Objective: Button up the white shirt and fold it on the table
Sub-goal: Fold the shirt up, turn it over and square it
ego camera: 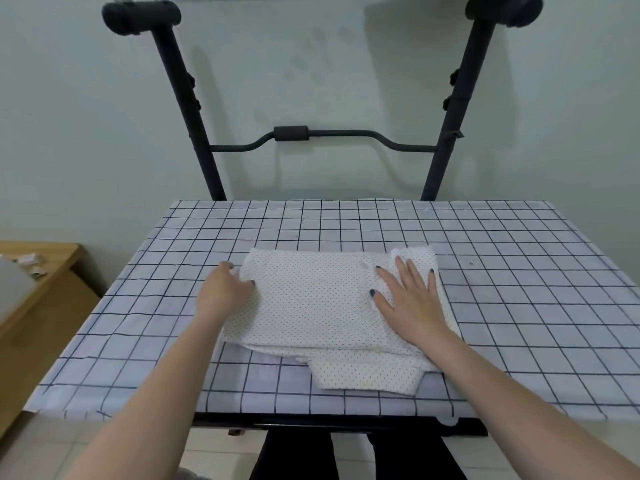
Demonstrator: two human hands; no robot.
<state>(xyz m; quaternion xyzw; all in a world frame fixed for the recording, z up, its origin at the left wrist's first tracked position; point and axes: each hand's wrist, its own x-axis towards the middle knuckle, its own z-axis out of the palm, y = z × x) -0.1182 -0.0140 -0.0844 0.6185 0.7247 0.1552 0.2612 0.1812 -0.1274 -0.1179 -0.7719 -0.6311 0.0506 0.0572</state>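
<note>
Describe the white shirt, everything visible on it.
The white shirt is thin fabric with a fine pattern of small dark dots, folded into a rough rectangle lying flat on the checked tablecloth, near the table's middle. A lower layer sticks out past the near edge, so the fold is uneven. Buttons cannot be made out. The left hand grips its left edge with curled fingers; the right hand presses flat on its right part, fingers spread.

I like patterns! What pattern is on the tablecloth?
Dark grid lines on a white tablecloth, seen in the head view.
</note>
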